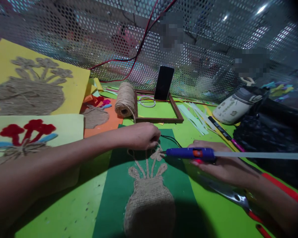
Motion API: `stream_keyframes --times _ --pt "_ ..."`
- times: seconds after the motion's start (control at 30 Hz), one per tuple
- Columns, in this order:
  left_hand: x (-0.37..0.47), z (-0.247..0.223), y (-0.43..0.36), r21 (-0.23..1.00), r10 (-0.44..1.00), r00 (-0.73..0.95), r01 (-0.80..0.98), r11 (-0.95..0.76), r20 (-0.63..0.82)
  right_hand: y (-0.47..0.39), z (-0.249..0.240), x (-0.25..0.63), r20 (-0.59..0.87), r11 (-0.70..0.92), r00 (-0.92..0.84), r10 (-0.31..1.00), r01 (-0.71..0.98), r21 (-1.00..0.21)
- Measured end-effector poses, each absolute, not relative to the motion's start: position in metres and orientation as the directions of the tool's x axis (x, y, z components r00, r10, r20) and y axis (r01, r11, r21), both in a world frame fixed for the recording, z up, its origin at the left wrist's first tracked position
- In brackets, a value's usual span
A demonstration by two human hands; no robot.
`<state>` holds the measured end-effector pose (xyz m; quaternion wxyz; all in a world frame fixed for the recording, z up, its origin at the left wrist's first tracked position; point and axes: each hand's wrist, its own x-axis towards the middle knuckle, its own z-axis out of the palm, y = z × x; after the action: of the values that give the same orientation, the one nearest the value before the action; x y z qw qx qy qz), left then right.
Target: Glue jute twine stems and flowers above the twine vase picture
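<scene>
My left hand (144, 135) is closed in a pinch on jute twine (159, 145), just above a flower at the top of the picture. In my right hand (223, 168) is a blue hot glue gun (188, 153), with a long pale glue stick (260, 155) sticking out of its back. The gun's nozzle touches or nearly touches the twine flower (157, 154). Below lies a dark green sheet (111, 198) bearing a twine-covered vase (150, 195) with twine stems and two looped leaves. Shadow darkens the vase's lower part.
A twine spool (125, 99), a brown frame (160, 120) and a propped phone (164, 82) stand behind. Finished vase pictures (76, 79) lie left. Scissors (234, 196), a marker (220, 128), paper strips (192, 115), a white bottle (230, 105) and a black bag (258, 129) are right.
</scene>
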<state>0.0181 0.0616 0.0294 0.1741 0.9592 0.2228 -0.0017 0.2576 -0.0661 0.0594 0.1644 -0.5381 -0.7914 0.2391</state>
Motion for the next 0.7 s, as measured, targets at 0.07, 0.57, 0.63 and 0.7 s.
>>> stream_keyframes --times 0.07,0.57,0.63,0.7 --pt "0.018 0.028 0.062 0.334 0.441 0.894 0.442 -0.832 -0.085 -0.066 0.057 0.255 -0.005 0.297 -0.363 0.932 0.771 -0.563" --pt "0.02 0.031 0.058 0.321 0.474 0.872 0.486 -0.813 -0.12 -0.064 0.048 0.256 -0.039 0.252 -0.339 0.94 0.766 -0.591" --pt "0.02 0.029 0.059 0.326 0.469 0.876 0.479 -0.815 -0.114 -0.064 0.048 0.256 -0.057 0.239 -0.335 0.94 0.769 -0.592" --pt "0.02 0.028 0.059 0.334 0.467 0.877 0.476 -0.814 -0.111 -0.065 0.049 0.256 -0.057 0.233 -0.326 0.944 0.775 -0.587"
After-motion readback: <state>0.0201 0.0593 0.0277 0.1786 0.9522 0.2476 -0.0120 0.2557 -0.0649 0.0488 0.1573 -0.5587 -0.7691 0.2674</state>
